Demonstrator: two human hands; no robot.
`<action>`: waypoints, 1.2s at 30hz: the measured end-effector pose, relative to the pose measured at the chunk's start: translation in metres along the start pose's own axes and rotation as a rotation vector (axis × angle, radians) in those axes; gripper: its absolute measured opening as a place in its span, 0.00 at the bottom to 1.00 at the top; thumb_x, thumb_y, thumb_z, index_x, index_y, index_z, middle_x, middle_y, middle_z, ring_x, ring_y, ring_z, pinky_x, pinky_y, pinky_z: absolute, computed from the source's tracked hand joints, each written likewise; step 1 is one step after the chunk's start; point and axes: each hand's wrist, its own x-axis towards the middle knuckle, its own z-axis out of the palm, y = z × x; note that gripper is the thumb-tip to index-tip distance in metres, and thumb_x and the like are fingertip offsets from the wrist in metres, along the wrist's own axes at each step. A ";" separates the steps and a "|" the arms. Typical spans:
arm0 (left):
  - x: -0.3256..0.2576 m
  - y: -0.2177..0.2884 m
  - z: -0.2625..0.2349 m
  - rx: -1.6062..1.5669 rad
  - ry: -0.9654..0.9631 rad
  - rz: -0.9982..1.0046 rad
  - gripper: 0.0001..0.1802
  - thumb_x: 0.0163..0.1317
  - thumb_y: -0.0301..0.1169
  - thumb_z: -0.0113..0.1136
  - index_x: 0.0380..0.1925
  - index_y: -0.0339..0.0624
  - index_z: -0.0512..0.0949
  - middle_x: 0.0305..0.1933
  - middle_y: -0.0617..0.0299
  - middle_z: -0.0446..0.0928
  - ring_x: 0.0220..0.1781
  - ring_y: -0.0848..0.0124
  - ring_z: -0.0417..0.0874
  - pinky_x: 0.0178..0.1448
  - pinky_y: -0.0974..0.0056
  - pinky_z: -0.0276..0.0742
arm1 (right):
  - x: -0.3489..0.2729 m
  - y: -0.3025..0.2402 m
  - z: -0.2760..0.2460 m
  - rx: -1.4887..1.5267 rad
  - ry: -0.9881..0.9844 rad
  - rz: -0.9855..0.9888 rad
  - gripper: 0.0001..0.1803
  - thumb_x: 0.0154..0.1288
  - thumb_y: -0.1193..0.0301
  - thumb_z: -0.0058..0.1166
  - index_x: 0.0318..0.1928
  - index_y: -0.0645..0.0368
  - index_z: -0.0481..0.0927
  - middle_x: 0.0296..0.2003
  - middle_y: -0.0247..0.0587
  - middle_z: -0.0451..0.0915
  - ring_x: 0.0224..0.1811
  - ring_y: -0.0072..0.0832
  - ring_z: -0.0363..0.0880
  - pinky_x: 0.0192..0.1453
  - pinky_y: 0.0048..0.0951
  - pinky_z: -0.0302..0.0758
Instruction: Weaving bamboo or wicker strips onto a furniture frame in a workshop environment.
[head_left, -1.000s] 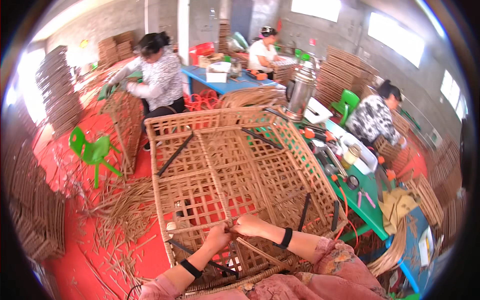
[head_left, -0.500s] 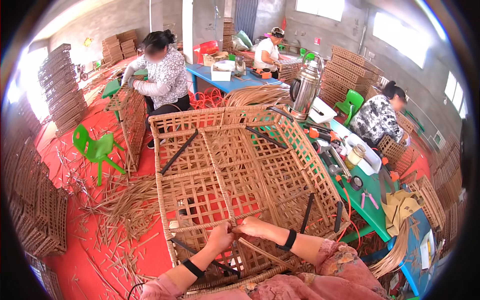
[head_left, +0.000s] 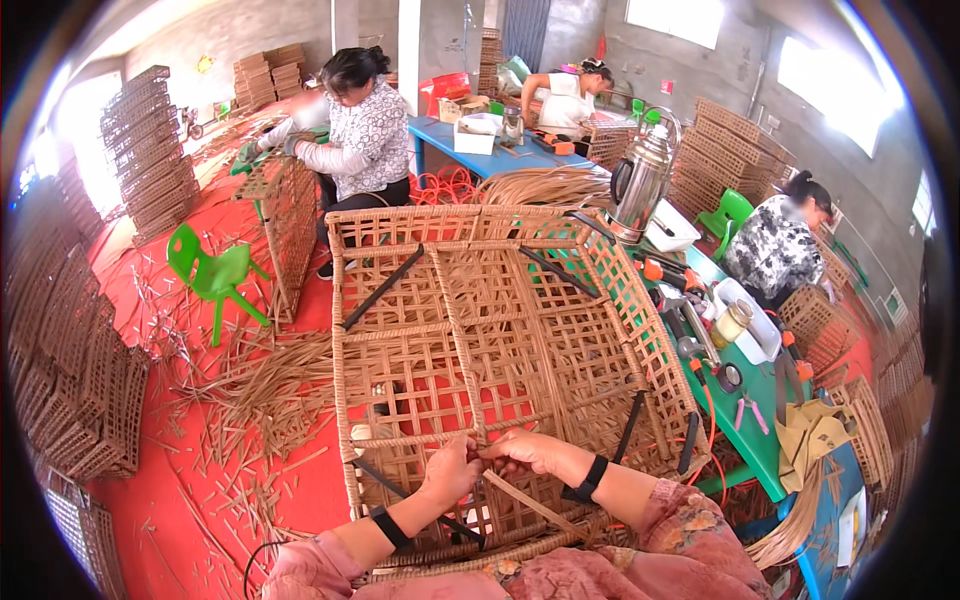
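Observation:
A large openwork woven basket panel with raised sides (head_left: 400,330) lies tilted in front of me, brown, with black bars across its corners. My left hand (head_left: 453,472) is closed in a pinch at the wrapped cross rib near its close side; what lies between the fingertips is hidden. Touching it on the right, my right hand (head_left: 525,452) is closed on a flat brown rattan strip (head_left: 530,500), whose tail slants down to the right over the weave. Both wrists wear black bands.
Right of the basket a green table (head_left: 745,440) carries a steel thermos (head_left: 640,180), power tools, a jar (head_left: 732,322) and pink-handled pliers (head_left: 750,412). Offcuts (head_left: 260,400) litter the red floor beside a green chair (head_left: 215,275). Several co-workers handle baskets; tall basket stacks (head_left: 145,155) stand around.
My view has shifted, so the scene sits farther right and slightly higher. My hands stay together at the same rib, with the right fingers curled in more. A co-worker at the back has raised an elbow.

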 end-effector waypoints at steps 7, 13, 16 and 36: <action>-0.003 0.012 -0.012 0.010 0.012 0.033 0.20 0.52 0.34 0.65 0.40 0.34 0.71 0.32 0.52 0.78 0.30 0.64 0.80 0.32 0.62 0.75 | -0.006 -0.004 -0.002 0.220 -0.153 0.135 0.07 0.63 0.66 0.54 0.31 0.55 0.78 0.16 0.21 0.69 0.11 0.09 0.60 0.13 0.13 0.53; -0.002 -0.034 0.011 -0.391 -0.106 -0.097 0.20 0.55 0.35 0.65 0.41 0.33 0.71 0.30 0.57 0.79 0.26 0.74 0.79 0.26 0.68 0.73 | -0.004 0.006 0.000 0.307 -0.260 0.169 0.06 0.65 0.68 0.51 0.32 0.56 0.74 0.14 0.21 0.65 0.10 0.10 0.55 0.13 0.15 0.50; -0.016 -0.013 -0.004 -0.211 -0.235 -0.183 0.16 0.58 0.36 0.61 0.39 0.35 0.74 0.27 0.60 0.77 0.26 0.75 0.77 0.28 0.69 0.73 | -0.003 0.014 0.005 0.378 -0.273 0.205 0.06 0.63 0.69 0.51 0.29 0.55 0.73 0.14 0.21 0.66 0.10 0.10 0.56 0.13 0.16 0.51; -0.057 0.097 -0.063 -0.133 -0.590 -0.026 0.12 0.64 0.35 0.53 0.32 0.36 0.74 0.20 0.66 0.69 0.24 0.81 0.68 0.30 0.71 0.66 | -0.003 -0.007 0.001 -0.217 -0.027 -0.077 0.26 0.60 0.45 0.52 0.28 0.59 0.76 0.18 0.30 0.73 0.16 0.17 0.71 0.18 0.17 0.66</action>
